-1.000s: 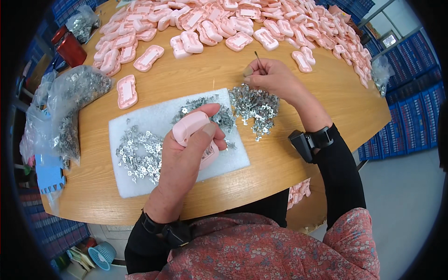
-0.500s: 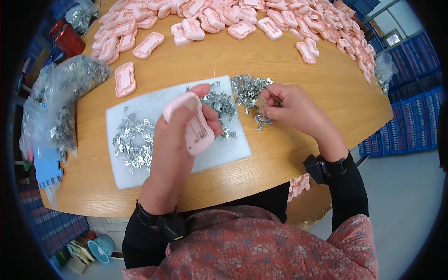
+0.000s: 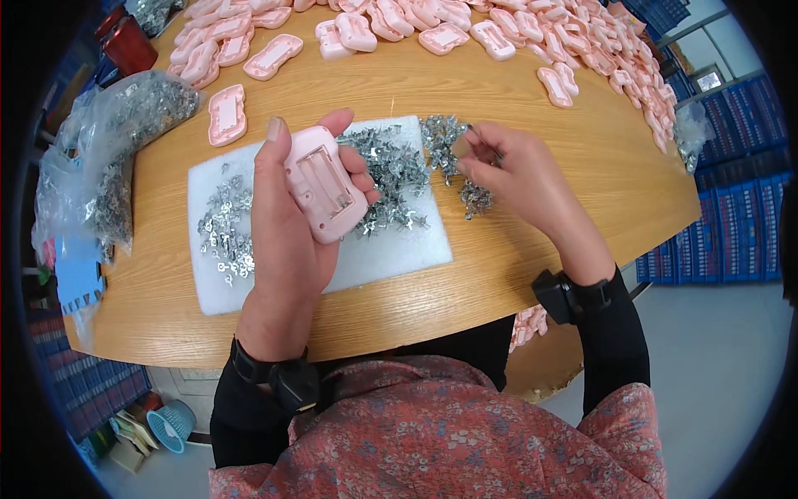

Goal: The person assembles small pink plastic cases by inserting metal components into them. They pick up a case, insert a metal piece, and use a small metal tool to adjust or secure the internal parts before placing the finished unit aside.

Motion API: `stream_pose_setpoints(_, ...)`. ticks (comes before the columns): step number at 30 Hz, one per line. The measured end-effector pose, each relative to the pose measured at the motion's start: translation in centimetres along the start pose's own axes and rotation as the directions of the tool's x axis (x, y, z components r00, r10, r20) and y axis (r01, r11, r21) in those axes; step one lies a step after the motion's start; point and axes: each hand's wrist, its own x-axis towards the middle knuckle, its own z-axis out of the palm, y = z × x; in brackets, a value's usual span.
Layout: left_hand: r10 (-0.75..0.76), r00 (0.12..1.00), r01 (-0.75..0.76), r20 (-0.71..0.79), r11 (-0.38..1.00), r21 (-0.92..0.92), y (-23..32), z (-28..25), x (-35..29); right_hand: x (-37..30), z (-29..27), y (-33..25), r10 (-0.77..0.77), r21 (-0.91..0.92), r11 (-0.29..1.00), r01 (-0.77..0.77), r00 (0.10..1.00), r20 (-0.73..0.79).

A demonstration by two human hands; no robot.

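Note:
In my left hand [image 3: 287,224] lies a pink plastic casing [image 3: 326,187], its long battery compartment turned up towards me. My fingers wrap its right side and the thumb stands along its left. A small metal piece shows at the compartment's lower end. My right hand [image 3: 511,170] is pinched above a pile of small metal contact pieces [image 3: 440,141] on the table; what its fingertips hold is too small to make out. Something tan covers one fingertip. More metal contacts [image 3: 391,175] lie on a white foam sheet [image 3: 382,264], with flat shiny ones [image 3: 224,229] on its left side.
A large heap of pink casings [image 3: 573,41] covers the far side of the wooden table [image 3: 515,266]. One casing [image 3: 227,115] lies apart beyond the foam. Clear bags of metal parts [image 3: 125,158] and a red canister [image 3: 129,41] stand at the left. Blue storage racks [image 3: 731,216] are at the right.
My left hand has turned the pink casing so its compartment faces up more openly, and the thumb has lifted off it to the side. My right hand stays pinched near the metal pile.

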Motion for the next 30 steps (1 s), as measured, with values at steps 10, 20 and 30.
stream_pose_setpoints(10,-0.022,0.999,0.020,-0.038,0.999,-0.047,0.1,0.0,0.3,8.1,2.9,-0.4,-0.182,-0.187,0.963,0.192,0.981,0.070)
stream_pose_setpoints(20,-0.116,0.991,0.126,0.074,0.979,-0.160,-0.2,-1.0,0.6,6.0,1.5,-2.5,-0.166,0.140,0.978,0.156,0.984,0.060)
stream_pose_setpoints(30,-0.133,0.988,0.114,0.079,0.972,0.206,-1.0,0.0,-0.1,2.0,0.7,-4.9,-0.142,0.337,0.940,0.049,0.956,0.258)
